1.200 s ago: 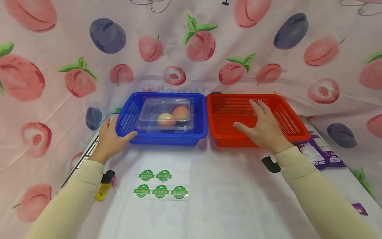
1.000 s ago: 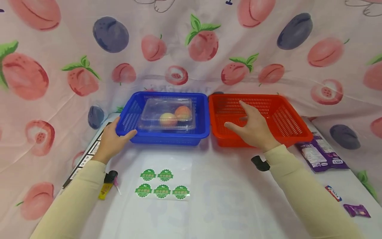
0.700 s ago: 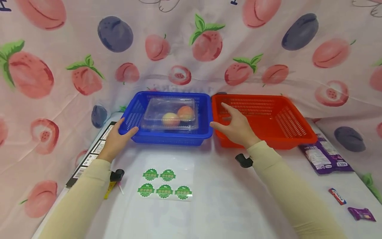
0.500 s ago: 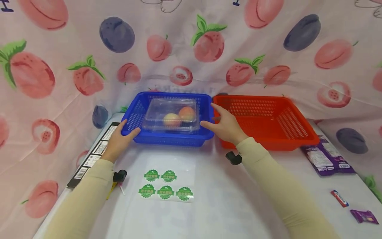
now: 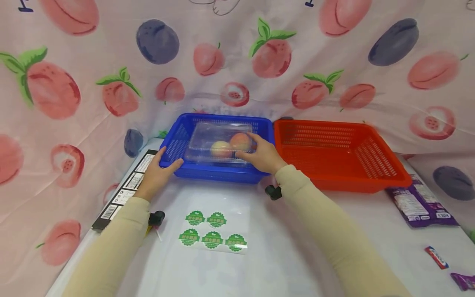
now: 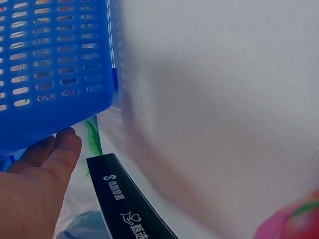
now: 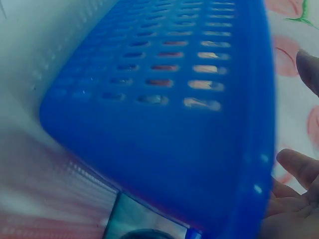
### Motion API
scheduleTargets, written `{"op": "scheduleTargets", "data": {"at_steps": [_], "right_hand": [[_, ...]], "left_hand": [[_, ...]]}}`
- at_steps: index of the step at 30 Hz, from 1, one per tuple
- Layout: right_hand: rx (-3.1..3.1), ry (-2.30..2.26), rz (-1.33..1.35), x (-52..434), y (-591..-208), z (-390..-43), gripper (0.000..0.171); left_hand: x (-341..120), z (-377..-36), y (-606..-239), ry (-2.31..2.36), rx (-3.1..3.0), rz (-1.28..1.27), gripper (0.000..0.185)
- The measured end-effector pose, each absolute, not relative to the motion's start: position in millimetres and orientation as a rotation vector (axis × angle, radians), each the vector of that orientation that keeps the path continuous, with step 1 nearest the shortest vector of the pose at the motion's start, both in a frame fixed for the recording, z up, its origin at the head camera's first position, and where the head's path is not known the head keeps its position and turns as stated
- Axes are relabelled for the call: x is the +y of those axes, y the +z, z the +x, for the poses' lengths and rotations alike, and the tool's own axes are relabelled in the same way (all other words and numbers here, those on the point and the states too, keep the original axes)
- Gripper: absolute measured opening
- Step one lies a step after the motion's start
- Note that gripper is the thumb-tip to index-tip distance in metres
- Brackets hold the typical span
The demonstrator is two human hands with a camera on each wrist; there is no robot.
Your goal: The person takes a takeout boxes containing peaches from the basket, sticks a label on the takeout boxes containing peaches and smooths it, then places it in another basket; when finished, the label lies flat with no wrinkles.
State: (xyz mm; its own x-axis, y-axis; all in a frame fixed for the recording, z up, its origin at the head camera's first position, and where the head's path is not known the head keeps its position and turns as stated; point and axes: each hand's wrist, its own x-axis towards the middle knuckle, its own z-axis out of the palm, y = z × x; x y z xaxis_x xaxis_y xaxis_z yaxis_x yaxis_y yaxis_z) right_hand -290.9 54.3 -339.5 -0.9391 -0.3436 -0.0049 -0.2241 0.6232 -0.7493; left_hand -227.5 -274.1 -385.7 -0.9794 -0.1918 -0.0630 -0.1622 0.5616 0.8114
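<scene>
Sticker sheet (image 5: 212, 233): clear backing with five round green stickers, flat on the white table (image 5: 297, 255), nearest the viewer, between the two sleeves.
Small items, left: a black-capped object (image 5: 156, 217) beside the left sleeve; a long black printed box (image 5: 122, 192) along the table's left edge, also seen under the left hand in the left wrist view (image 6: 129, 204).
Small items, right: purple packet (image 5: 421, 202) near the right edge; a red-and-white wrapped sweet (image 5: 436, 257) and a purple wrapper (image 5: 464, 281) at the near right corner.
Left hand (image 5: 157, 175): grips the near left corner of the blue basket (image 5: 178, 142); thumb lies over the rim, fingers (image 6: 62, 149) curl beneath the corner, as the left wrist view shows.
Right hand (image 5: 259, 156): reaches over the near right rim of the blue basket and rests on the clear box (image 5: 208, 138); fingers loosely bent across its right end, thumb at the near edge. Whether the hand truly grips the box cannot be told. In the right wrist view the fingers (image 7: 299, 167) show spread beside the basket's blue wall (image 7: 164, 99).
Clear box: lidded plastic clamshell inside the blue basket, holding two peaches (image 5: 222, 148), one yellowish, one redder, side by side.
Blue basket: slotted plastic, on the table toward the back, left of centre.
Red basket (image 5: 386, 173): same kind, just beside the blue one on its right, rims nearly touching.
Backdrop (image 5: 92, 62): pink cloth printed with peaches and plums, draped behind and to both sides.
</scene>
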Motion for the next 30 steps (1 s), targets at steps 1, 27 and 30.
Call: {"op": "scheduleTargets", "data": {"at_steps": [1, 27, 30], "right_hand": [[2.702, -1.201, -0.468, 53.1, -340.8, -291.5, 0.088], [2.599, -1.189, -0.32, 30.3, -362.8, -330.3, 0.081], [2.522, -1.238, -0.317, 29.5, -363.6, -331.8, 0.083]], "left_hand": [[-274.1, -227.6, -386.1, -1.42, -2.747, 0.311, 0.096], [-277.1, -230.1, -392.5, -1.423, -2.726, 0.309, 0.093], [-278.4, -230.7, -392.3, -1.426, -2.716, 0.31, 0.093]]}}
